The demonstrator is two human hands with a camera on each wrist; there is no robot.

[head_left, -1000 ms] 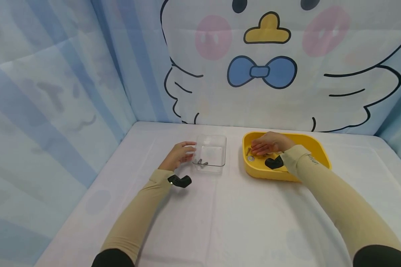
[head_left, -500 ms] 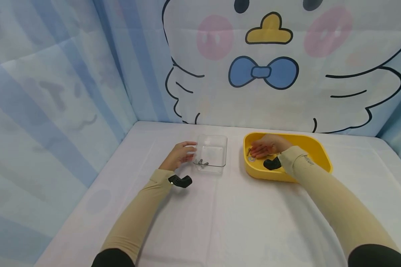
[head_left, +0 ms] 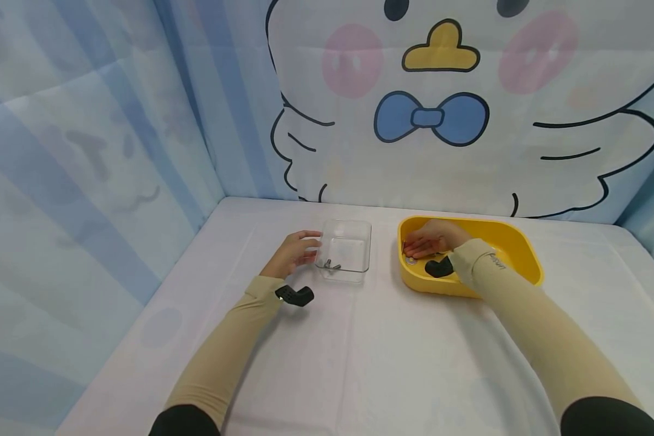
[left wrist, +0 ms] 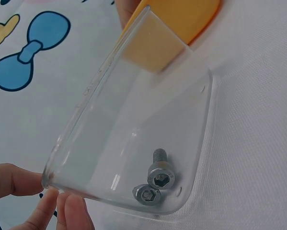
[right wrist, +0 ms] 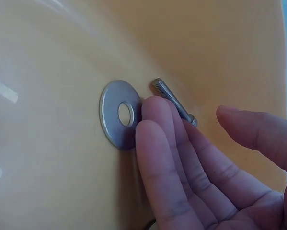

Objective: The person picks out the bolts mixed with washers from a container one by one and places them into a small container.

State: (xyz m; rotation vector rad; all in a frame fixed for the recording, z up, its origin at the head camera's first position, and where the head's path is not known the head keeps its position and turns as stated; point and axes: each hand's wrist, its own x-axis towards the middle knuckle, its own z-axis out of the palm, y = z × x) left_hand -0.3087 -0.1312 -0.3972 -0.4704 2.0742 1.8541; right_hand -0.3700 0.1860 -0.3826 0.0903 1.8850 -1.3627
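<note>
My left hand (head_left: 292, 253) touches the left side of a clear plastic box (head_left: 347, 242), fingertips right at its rim and outer wall. Two socket-head screws (left wrist: 157, 175) lie in the box, at the end by that hand. Inside the yellow tray (head_left: 515, 257) is my right hand (head_left: 436, 237), its thumb held apart from the other fingers. The right wrist view shows a flat washer (right wrist: 112, 112) close beside the fingertips. A longer screw (right wrist: 174, 100) lies just behind these fingers, its threaded end showing. Nothing shows between the right thumb and fingers.
Box and tray stand side by side on a white cloth-covered table (head_left: 414, 357). A printed curtain (head_left: 338, 163) hangs along the far edge, and another (head_left: 87, 200) on the left.
Within the tray, my right hand has shifted slightly left, its fingertips closer to the longer screw. My left hand stays against the clear box.
</note>
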